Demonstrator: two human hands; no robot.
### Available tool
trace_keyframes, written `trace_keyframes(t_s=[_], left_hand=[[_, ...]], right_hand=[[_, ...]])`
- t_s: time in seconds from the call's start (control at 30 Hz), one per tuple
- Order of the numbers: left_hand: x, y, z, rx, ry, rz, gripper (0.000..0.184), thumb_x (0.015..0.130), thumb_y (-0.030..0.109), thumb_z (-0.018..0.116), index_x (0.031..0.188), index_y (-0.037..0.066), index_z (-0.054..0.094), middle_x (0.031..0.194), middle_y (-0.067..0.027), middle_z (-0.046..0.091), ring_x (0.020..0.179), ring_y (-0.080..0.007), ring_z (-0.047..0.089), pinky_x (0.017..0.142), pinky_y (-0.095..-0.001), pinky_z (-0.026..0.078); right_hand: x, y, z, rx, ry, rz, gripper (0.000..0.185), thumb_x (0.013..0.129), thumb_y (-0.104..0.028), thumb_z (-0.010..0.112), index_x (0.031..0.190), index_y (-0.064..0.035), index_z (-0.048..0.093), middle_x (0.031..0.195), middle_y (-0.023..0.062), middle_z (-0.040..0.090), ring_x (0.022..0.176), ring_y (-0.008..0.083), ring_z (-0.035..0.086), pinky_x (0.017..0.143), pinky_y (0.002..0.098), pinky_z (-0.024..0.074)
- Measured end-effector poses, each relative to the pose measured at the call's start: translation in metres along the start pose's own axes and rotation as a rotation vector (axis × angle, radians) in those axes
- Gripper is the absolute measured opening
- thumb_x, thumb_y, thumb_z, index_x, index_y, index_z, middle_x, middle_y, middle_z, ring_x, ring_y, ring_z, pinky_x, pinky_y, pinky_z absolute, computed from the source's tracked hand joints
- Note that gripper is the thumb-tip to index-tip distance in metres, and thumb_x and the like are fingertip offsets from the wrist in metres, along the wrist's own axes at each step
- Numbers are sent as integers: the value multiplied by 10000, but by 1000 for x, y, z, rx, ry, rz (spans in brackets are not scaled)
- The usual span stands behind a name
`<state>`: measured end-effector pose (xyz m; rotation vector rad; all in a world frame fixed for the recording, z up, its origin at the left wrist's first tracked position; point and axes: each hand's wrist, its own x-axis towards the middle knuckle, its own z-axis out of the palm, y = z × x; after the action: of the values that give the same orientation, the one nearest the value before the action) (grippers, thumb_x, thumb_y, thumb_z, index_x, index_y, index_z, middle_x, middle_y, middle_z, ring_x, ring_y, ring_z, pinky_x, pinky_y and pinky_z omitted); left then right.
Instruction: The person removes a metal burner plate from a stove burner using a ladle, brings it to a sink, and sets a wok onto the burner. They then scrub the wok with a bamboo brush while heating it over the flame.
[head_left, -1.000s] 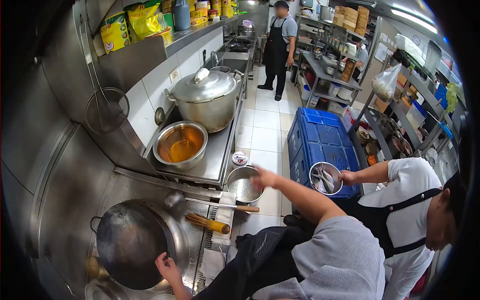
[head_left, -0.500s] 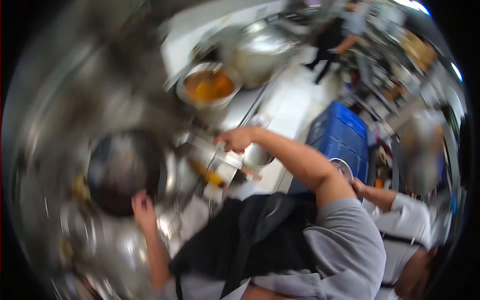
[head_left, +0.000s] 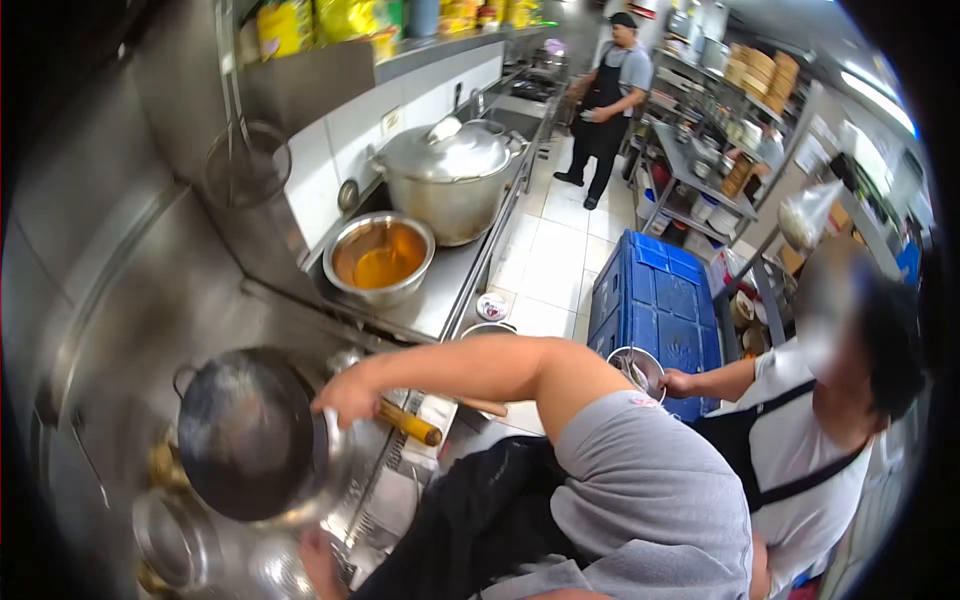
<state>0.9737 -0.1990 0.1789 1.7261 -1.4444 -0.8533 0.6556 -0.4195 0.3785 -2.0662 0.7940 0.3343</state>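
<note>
A dark wok [head_left: 245, 435] sits on the steel stove at the left, with a loop handle on its far side. My right hand [head_left: 348, 395] is closed at the wok's near rim, its fingers pointing down; what it grips there is hidden. Just beside that hand lies a handle wrapped in yellow [head_left: 408, 421], with a wooden end. My left hand [head_left: 318, 562] is low and blurred, below the wok and close to a shiny metal bowl [head_left: 278, 568]; its fingers are not clear.
A steel bowl of orange liquid [head_left: 382, 292] and a big lidded pot [head_left: 445, 185] stand on the counter. Skimmers [head_left: 245, 165] hang on the wall. A co-worker [head_left: 800, 440] at my right holds a metal pot [head_left: 637, 372] by a blue bin [head_left: 655, 300]. Another person [head_left: 607, 100] stands farther back.
The view has swung and steadied. My right hand has moved from beside the counter to the wok's near rim. My left hand has drawn away from the wok, lower in view.
</note>
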Motion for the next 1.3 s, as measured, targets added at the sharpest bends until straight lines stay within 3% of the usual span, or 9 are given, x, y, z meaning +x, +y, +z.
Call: trace_keyframes(t_s=[0.2, 0.23, 0.47, 0.53, 0.7, 0.77, 0.87, 1.07, 1.3], left_hand=[[17, -25, -1, -60, -62, -3, 319, 801, 6, 531, 1098, -46, 635, 736, -40, 600, 608, -99, 501, 581, -250, 414], [14, 17, -6, -121, -108, -109, 365, 796, -20, 529, 1150, -48, 613, 763, -90, 640, 683, -142, 591, 638, -279, 479], [28, 30, 3, 22, -188, 10, 430, 794, -28, 482, 1212, -2, 579, 753, -102, 648, 590, -139, 571, 569, -266, 468], [23, 53, 7, -117, -303, -191, 463, 795, -26, 482, 1250, 15, 556, 757, -108, 653, 596, -126, 566, 572, -259, 471], [31, 51, 16, -128, -371, -132, 435, 826, -25, 513, 1255, 25, 554, 863, -110, 662, 676, -133, 586, 617, -258, 483], [42, 46, 23, -57, -102, 168, 385, 841, -32, 525, 1215, 36, 584, 945, -98, 636, 775, -160, 594, 688, -273, 490], [68, 47, 30, -31, 22, 295, 347, 846, -34, 535, 1176, 40, 609, 961, -85, 603, 847, -184, 590, 745, -298, 491], [106, 51, 41, 131, -33, 303, 261, 844, -29, 559, 1088, 30, 635, 966, -111, 589, 814, -218, 604, 739, -322, 500], [86, 86, 50, 33, 97, 382, 236, 827, -13, 580, 1049, 40, 641, 1043, -113, 581, 857, -238, 605, 780, -338, 495]], right_hand=[[-5, 3, 20, -27, -6, 83, 730, 846, -158, 614, 1488, -36, 288, 691, 111, 587, 552, 229, 598, 494, 359, 516], [-3, 12, 22, 8, 17, 100, 735, 836, -139, 608, 1491, -45, 288, 665, 104, 576, 537, 227, 587, 479, 357, 507], [-19, 23, 32, 56, 85, 35, 726, 846, -107, 570, 1492, 12, 261, 633, 108, 599, 518, 229, 590, 514, 368, 504], [-32, 28, 35, 116, 115, 51, 722, 850, -107, 558, 1497, 5, 257, 665, 114, 631, 551, 221, 619, 544, 359, 518], [-90, 39, 38, 331, 274, 134, 726, 826, -65, 515, 1504, -13, 259, 751, 125, 675, 623, 207, 656, 620, 333, 538], [-115, 46, 47, 418, 402, 191, 739, 805, -39, 493, 1510, -39, 271, 795, 127, 684, 680, 194, 666, 659, 323, 545], [-162, 62, 81, 580, 575, 236, 726, 802, -21, 492, 1505, -72, 318, 850, 133, 678, 766, 188, 663, 699, 317, 556], [-266, 34, 149, 899, 814, 370, 662, 898, -19, 532, 1514, -121, 312, 879, 129, 658, 769, 186, 651, 717, 307, 553], [-378, -13, 207, 920, 1203, 292, 707, 837, 53, 516, 1502, -86, 320, 856, 118, 636, 769, 182, 624, 729, 307, 536]])
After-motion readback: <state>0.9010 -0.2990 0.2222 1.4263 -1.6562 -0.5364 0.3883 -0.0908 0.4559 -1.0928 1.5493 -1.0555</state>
